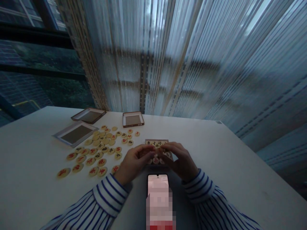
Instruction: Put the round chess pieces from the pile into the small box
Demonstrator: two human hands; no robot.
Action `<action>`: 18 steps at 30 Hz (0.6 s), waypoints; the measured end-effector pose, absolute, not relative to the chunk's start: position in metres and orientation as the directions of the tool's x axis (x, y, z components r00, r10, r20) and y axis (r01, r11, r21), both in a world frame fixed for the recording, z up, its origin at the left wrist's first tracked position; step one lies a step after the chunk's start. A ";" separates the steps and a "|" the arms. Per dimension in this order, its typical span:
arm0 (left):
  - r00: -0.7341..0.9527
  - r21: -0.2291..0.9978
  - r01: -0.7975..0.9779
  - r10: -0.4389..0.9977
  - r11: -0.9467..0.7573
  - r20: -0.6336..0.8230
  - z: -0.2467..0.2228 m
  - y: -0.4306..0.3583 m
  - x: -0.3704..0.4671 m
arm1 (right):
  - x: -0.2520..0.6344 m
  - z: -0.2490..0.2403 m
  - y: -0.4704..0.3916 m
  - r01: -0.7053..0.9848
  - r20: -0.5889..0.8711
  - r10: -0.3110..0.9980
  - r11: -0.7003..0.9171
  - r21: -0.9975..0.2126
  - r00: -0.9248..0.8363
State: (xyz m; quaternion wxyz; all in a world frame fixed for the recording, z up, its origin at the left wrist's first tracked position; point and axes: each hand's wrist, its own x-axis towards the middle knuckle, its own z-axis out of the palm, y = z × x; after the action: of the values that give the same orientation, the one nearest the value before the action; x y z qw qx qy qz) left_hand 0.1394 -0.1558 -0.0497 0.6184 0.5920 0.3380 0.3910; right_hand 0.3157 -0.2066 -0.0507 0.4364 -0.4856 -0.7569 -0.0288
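A small open box (157, 140) stands in front of me, with rows of round xiangqi pieces (155, 160) lying in it. Over the middle of this box my left hand (135, 159) and my right hand (178, 159) meet from either side, fingers bent. A pale round piece (157, 149) shows between my fingertips; the right fingers are pinched on it. The left thumb and forefinger are close together beside it, and what they hold, if anything, is hidden. My hands cover part of the box and some pieces.
Many loose pieces (90, 161) with red or black characters are spread on the white table (216, 166) at the left. Behind them lie three shallow box parts (74, 124). A lit phone (158, 191) lies nearest me. A string curtain (163, 64) hangs beyond the table.
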 end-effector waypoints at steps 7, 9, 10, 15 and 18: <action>0.314 0.996 0.023 0.947 -0.081 0.070 -0.048 -0.151 0.133 | 0.359 -0.066 -0.198 0.715 0.485 0.873 0.375 -0.590 -0.058; 0.305 0.998 0.004 0.951 -0.057 0.053 -0.048 -0.151 0.132 | 0.366 -0.071 -0.198 0.728 0.380 0.924 0.290 -0.621 -0.044; 0.299 0.999 -0.008 0.953 -0.043 0.044 -0.047 -0.151 0.131 | 0.368 -0.073 -0.198 0.734 0.334 0.942 0.253 -0.630 -0.037; 0.282 0.999 -0.045 0.960 0.008 0.005 -0.046 -0.151 0.130 | 0.370 -0.076 -0.197 0.749 0.229 0.973 0.171 -0.640 -0.027; 0.286 0.998 -0.059 0.958 0.027 -0.009 -0.047 -0.151 0.131 | 0.371 -0.076 -0.196 0.754 0.219 0.976 0.162 -0.637 -0.025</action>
State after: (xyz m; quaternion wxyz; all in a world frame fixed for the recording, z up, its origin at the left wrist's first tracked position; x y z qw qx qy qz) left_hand 0.1311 -0.1507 -0.0471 0.5867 0.5465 0.4115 0.4333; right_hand 0.3710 -0.1962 -0.0762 0.3152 -0.6232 -0.6939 0.1756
